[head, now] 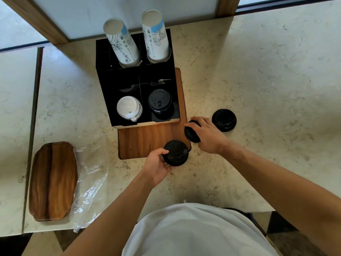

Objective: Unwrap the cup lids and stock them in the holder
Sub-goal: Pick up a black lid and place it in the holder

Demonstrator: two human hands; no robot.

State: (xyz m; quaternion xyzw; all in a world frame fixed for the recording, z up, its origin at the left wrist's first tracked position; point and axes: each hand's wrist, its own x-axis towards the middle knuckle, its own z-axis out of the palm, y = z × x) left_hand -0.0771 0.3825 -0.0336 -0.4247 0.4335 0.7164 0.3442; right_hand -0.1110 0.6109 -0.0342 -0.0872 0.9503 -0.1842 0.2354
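Two hands busy, your left hand (156,164) gripping one black lid stack (176,152), your right hand (206,134) clamped on another tilted stack (191,133), holder (136,78) just beyond.

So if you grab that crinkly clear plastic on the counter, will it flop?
Probably. The plastic wrap lies crumpled and see-through thin, so it likely droops and weighs almost nothing. Its glossy creases suggest it might slip or rustle when pushed.

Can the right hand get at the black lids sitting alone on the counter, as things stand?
Probably not yet: the right hand already grips a lid stack. The loose lids lie just beside it with nothing between.
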